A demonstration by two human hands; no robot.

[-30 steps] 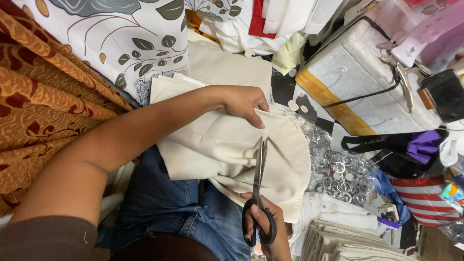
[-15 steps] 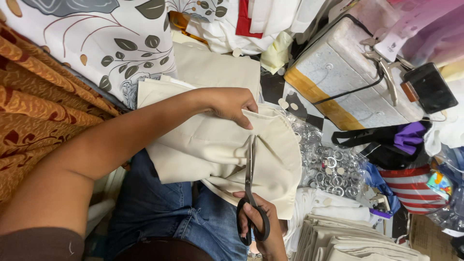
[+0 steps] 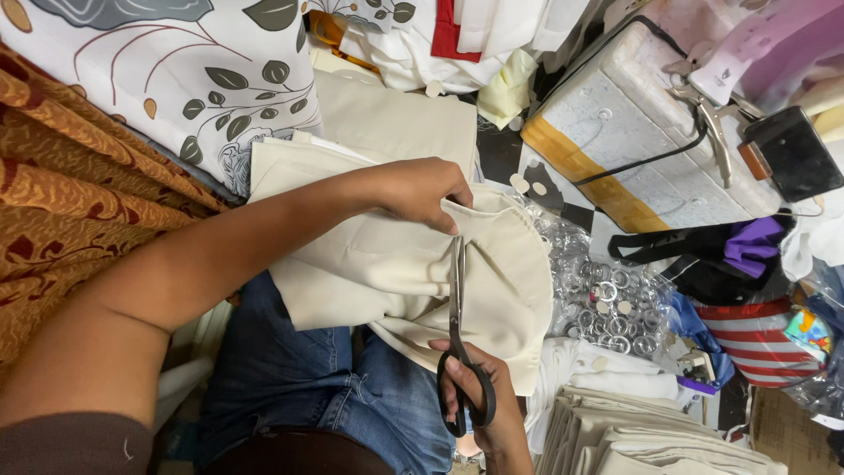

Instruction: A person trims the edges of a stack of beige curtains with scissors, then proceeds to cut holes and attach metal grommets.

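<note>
Left hand (image 3: 422,192) pinched shut on the cream fabric (image 3: 387,273) bunched over the lap. Right hand (image 3: 483,409) below it gripped black-handled scissors (image 3: 459,343), fingers through the loops, blades nearly closed, tips touching the fabric just under left fingers. Bag of metal rings (image 3: 607,299) lay right of both hands.

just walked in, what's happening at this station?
A person sits with a folded piece of cream fabric on their lap. The left hand pinches the fabric's upper edge, while the right hand holds black-handled metal scissors, blades pointing up at the spot under the left fingers. To the right lie a clear bag of silver metal rings and a stack of folded cream pieces.
</note>
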